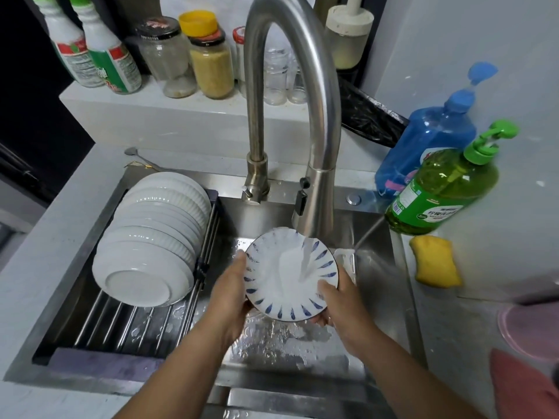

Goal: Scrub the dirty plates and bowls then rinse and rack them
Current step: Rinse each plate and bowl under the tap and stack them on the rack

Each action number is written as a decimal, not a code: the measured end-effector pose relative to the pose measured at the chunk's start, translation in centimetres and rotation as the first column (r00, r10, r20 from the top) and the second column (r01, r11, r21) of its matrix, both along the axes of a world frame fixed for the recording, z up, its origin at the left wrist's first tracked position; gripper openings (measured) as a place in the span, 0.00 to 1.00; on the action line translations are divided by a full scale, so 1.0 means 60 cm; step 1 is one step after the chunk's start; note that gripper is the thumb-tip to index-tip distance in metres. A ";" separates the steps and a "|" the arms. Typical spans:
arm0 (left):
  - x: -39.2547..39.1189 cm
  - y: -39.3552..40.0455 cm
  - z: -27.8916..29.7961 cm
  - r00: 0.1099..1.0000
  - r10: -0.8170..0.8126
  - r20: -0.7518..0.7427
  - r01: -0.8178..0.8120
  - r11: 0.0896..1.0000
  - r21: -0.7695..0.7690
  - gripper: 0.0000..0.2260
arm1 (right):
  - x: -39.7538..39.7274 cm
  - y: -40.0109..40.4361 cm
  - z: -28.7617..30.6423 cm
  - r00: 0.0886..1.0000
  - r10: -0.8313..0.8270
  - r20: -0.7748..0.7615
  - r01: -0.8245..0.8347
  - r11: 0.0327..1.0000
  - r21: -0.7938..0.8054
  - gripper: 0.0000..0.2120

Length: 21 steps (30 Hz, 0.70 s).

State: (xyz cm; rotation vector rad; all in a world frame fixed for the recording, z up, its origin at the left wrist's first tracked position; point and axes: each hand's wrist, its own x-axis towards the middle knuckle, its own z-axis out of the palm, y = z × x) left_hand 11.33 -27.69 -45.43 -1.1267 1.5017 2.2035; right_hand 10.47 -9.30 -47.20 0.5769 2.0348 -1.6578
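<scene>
You can make out printing on the green soap bottle's label (429, 207), with white Chinese characters and a small barcode, but it is too blurred to read. The two green-and-red bottles (99, 55) on the shelf carry labels just as illegible. Nothing else bears text.

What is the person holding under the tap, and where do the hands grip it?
A plate, held by its rim: the left hand on its left edge, the right hand on its lower right edge, thumb over the rim.
</scene>
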 end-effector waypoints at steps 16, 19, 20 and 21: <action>-0.185 -0.074 0.050 0.901 -0.261 -0.346 -0.017 0.777 -0.629 0.12 | -0.006 -0.009 -0.009 0.988 -0.129 -0.088 0.117 0.985 -0.131 0.18; -0.189 -0.078 0.046 0.889 -0.251 -0.383 -0.033 0.800 -0.600 0.03 | -0.005 -0.006 -0.006 0.993 -0.110 -0.042 0.104 0.985 -0.138 0.21; -0.188 -0.078 0.043 0.888 -0.236 -0.394 -0.043 0.811 -0.583 0.03 | -0.005 -0.005 -0.004 0.994 -0.106 -0.027 0.101 0.984 -0.148 0.20; -0.187 -0.077 0.043 0.887 -0.214 -0.409 -0.059 0.825 -0.562 0.03 | -0.004 -0.005 -0.001 0.994 -0.105 -0.015 0.102 0.983 -0.151 0.18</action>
